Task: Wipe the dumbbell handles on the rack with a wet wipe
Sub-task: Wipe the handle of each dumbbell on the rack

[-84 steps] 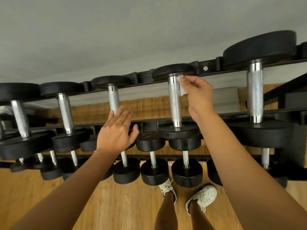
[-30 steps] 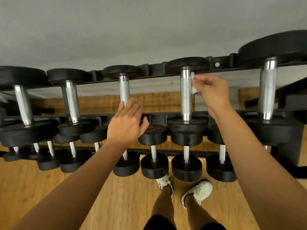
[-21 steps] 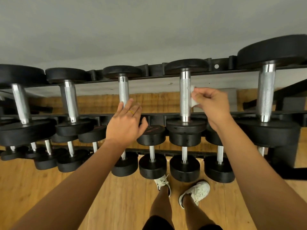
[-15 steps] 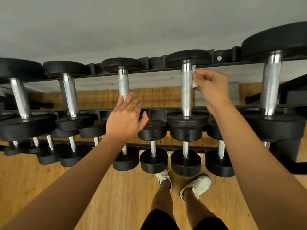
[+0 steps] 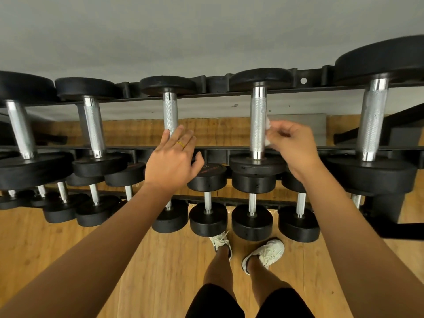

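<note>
Dumbbell handle [image 5: 258,125] mid-wipe: my right hand [image 5: 296,145] pinches the wet wipe [image 5: 267,131] against it, left hand [image 5: 172,161] fingers [image 5: 177,134] spread; the leftward handles [image 5: 91,125] likely await.

Both bare arms reach forward, the left entering from 7 o'clock, the right from 4 o'clock. The left hand [image 5: 171,161] shows its back, fingers straight and slightly spread toward 12 o'clock. The right hand [image 5: 291,148] curls its fingers, pinching a wet wipe [image 5: 267,131] at its 10 o'clock edge.

Black round-headed dumbbells [image 5: 258,125] lie side by side on the black metal rack [image 5: 213,84]. Smaller dumbbells [image 5: 207,219] lie on tiers beneath.
</note>
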{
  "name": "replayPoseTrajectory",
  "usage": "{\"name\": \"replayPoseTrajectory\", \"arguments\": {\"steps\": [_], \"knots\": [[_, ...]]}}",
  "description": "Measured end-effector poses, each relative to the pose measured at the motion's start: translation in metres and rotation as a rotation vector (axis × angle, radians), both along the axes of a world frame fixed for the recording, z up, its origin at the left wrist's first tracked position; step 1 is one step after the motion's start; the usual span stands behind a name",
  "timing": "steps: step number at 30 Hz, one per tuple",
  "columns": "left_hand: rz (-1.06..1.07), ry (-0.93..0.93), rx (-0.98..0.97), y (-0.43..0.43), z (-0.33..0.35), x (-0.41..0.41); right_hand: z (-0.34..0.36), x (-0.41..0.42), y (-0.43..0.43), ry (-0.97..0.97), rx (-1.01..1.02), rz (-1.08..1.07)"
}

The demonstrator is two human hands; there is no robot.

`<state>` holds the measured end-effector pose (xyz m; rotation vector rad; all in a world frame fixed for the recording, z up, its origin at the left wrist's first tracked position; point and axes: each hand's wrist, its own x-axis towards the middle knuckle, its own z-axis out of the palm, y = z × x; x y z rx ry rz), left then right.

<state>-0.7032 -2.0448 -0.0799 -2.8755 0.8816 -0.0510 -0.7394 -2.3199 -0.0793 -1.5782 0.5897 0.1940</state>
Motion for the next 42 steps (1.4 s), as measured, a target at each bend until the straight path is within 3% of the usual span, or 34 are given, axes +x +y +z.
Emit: {"name": "replayPoseTrajectory", "arguments": {"steps": [5, 9, 15, 22, 28, 31, 35, 42], "knots": [[0.004, 0.019, -0.011, 0.000, 0.000, 0.001, 0.004, -0.014, -0.011, 0.014, -0.009, 0.085], [-0.002, 0.018, -0.016, 0.001, 0.000, 0.001, 0.008, 0.009, -0.005, -0.024, -0.035, -0.058], [-0.008, 0.011, -0.056, 0.001, -0.001, 0.001, 0.004, -0.021, -0.003, 0.059, -0.068, 0.043], [-0.022, 0.047, -0.070, 0.003, 0.002, 0.001, 0.006, -0.005, 0.017, 0.049, -0.174, -0.083], [-0.011, 0.018, -0.086, 0.001, 0.002, 0.000, 0.008, -0.018, 0.000, 0.081, -0.145, 0.019], [0.016, 0.015, -0.087, -0.001, 0.003, -0.001, 0.009, -0.009, -0.008, 0.041, -0.126, 0.036], [0.074, -0.005, -0.059, -0.005, 0.004, -0.004, 0.020, 0.016, -0.015, -0.082, 0.072, -0.152], [0.157, -0.020, -0.098, -0.013, 0.007, -0.009, 0.022, 0.037, 0.005, -0.253, -0.110, -0.213]]}}
